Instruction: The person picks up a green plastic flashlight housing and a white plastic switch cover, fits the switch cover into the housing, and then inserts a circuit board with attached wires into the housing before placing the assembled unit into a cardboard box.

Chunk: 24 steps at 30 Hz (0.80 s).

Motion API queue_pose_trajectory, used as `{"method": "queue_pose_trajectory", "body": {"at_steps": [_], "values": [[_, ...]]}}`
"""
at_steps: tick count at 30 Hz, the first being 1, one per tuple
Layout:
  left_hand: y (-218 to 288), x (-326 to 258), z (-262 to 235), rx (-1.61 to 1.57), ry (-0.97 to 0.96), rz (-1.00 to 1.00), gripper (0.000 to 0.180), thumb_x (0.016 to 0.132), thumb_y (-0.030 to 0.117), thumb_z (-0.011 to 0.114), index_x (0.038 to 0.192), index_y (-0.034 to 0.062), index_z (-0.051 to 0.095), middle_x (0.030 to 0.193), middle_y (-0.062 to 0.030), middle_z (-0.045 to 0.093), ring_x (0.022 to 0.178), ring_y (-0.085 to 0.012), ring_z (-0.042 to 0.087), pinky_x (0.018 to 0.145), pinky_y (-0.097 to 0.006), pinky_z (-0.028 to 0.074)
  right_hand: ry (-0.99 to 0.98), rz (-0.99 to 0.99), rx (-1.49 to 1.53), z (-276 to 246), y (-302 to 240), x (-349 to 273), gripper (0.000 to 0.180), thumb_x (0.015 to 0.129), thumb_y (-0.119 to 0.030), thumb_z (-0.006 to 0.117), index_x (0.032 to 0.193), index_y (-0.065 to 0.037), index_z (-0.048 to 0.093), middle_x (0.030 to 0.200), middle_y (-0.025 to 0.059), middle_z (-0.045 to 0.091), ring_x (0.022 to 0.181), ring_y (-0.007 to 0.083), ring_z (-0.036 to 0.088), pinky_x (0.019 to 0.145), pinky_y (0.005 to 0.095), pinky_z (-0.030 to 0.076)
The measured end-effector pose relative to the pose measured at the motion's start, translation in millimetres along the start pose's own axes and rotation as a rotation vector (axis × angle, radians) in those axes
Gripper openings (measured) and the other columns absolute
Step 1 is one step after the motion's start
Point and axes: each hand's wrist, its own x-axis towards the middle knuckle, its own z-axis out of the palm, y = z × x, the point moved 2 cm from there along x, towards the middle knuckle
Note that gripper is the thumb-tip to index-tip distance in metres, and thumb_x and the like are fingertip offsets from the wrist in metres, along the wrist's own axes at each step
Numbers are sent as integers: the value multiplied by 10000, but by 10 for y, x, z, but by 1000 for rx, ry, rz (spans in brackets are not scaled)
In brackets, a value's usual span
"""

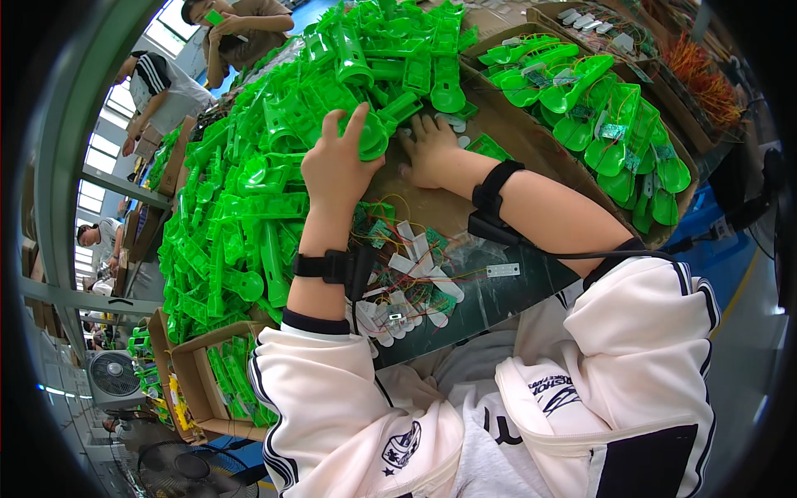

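My left hand (pixel 339 162) is at the edge of a large heap of bright green plastic shells (pixel 282 207). Its fingers and thumb curl around a green shell with a round cupped end (pixel 375 139), whose narrow end points up and to the right. Close by on the right, my right hand (pixel 433 156) reaches down to the brown cardboard (pixel 490 112), fingers spread and nothing visible in them. Below my hands lie green circuit boards (pixel 442 300) with thin red and yellow wires, mixed with flat white plastic pieces (pixel 413 264).
At the right, a cardboard tray holds green shells fitted with circuit boards and wires (pixel 614 133). Orange wires (pixel 701 83) are bundled beyond it. An open carton (pixel 195 365) of green parts stands at the lower left. Other people (pixel 241 37) work at the far left. Fans (pixel 114 373) stand lower left.
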Motion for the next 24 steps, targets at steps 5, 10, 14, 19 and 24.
{"method": "queue_pose_trajectory", "body": {"at_steps": [5, 10, 14, 19, 24], "values": [[-19, -6, -9, 13, -5, -3, 702, 542, 311, 770, 1174, 253, 471, 1088, -37, 487, 709, -227, 599, 557, -335, 485, -419, 82, -1, -265, -113, 231, 625, 807, -473, 390, 1297, -86, 361, 1296, 219, 325, 1186, 334, 310, 959, 416, 217], [-23, 14, -8, 17, 16, 0, 631, 596, 342, 730, 1168, 276, 471, 1083, -1, 489, 662, -254, 600, 542, -347, 492, -466, 171, -64, -220, -155, 319, 625, 821, -443, 370, 1331, -88, 300, 1325, 238, 284, 1233, 365, 256, 993, 444, 183], [-26, 11, 0, 14, 29, 4, 629, 594, 342, 731, 1164, 275, 474, 1082, -1, 489, 660, -253, 599, 543, -349, 491, -413, 147, 46, -94, -98, 312, 624, 834, -440, 352, 1346, -95, 266, 1375, 222, 222, 1279, 357, 199, 1026, 474, 137], [-15, -11, 6, 19, 8, -5, 634, 589, 327, 735, 1163, 272, 473, 1077, -1, 489, 670, -247, 599, 546, -346, 491, -472, 17, 61, -111, 13, 162, 583, 859, -420, 326, 1352, -117, 259, 1400, 189, 195, 1296, 312, 192, 1038, 455, 131], [0, 19, 28, 9, 17, 7, 646, 587, 316, 738, 1172, 275, 465, 1078, -1, 488, 687, -239, 600, 547, -343, 491, -525, -38, -40, -287, 131, -66, 539, 874, -403, 311, 1338, -129, 299, 1388, 186, 231, 1286, 286, 232, 1037, 440, 148]]}}
